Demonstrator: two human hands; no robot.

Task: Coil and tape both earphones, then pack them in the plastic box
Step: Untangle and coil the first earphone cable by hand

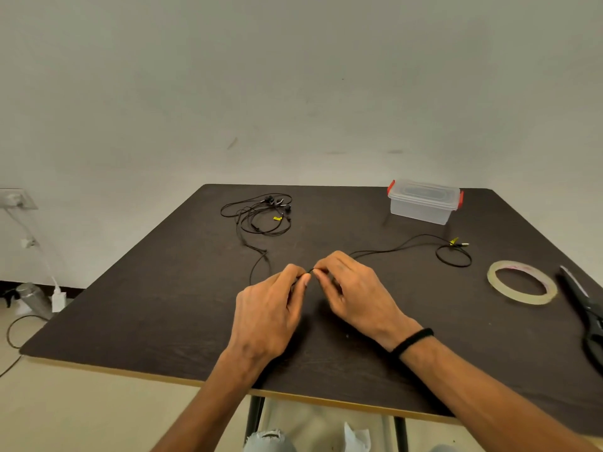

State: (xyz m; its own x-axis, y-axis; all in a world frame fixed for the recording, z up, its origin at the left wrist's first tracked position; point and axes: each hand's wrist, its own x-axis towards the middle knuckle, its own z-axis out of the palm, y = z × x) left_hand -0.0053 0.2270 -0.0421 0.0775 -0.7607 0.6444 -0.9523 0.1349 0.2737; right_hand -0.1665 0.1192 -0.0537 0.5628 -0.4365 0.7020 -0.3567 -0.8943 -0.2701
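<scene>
A black earphone cable (pixel 408 244) runs across the middle of the dark table (pixel 163 305). My left hand (pixel 270 308) and my right hand (pixel 355 288) both pinch it where they meet, fingertips almost touching. From my right hand the cable leads off to a small loop and a plug with a yellow tag (pixel 454 252) at the right. A second black earphone (pixel 261 216) lies in a loose tangle at the back left, with a strand trailing toward my left hand. The clear plastic box (pixel 422 203) with red latches stands shut at the back right.
A roll of clear tape (pixel 522 282) lies flat at the right. Black scissors (pixel 587 314) lie beside it at the table's right edge. On the floor at the left are a metal bottle (pixel 32 300), a charger and cables.
</scene>
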